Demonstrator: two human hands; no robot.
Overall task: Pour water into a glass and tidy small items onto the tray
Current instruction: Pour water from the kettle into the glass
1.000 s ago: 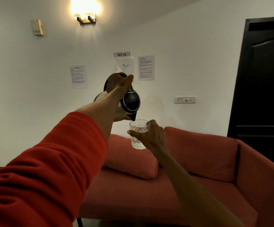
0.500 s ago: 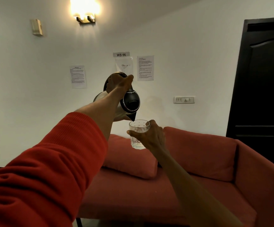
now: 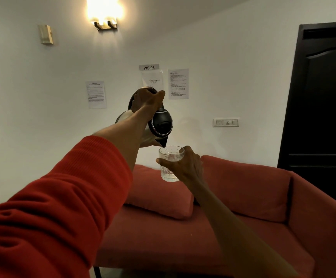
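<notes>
Above the sofa (image 3: 213, 227) — left hand (image 3: 146, 100) tips kettle (image 3: 161, 125) over right hand's (image 3: 185, 167) glass (image 3: 170, 163).

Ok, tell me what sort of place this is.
Probably a sitting room set up as a recording workstation: a red sofa with cushions against the wall, printed instruction sheets taped up under a "WS 06" label, and a dark wooden door on the right.

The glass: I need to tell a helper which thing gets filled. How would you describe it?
Above the red sofa, look under the tilted kettle gripped by the left hand. The glass sits below its spout, held by the right hand; it alone is clear.
</notes>
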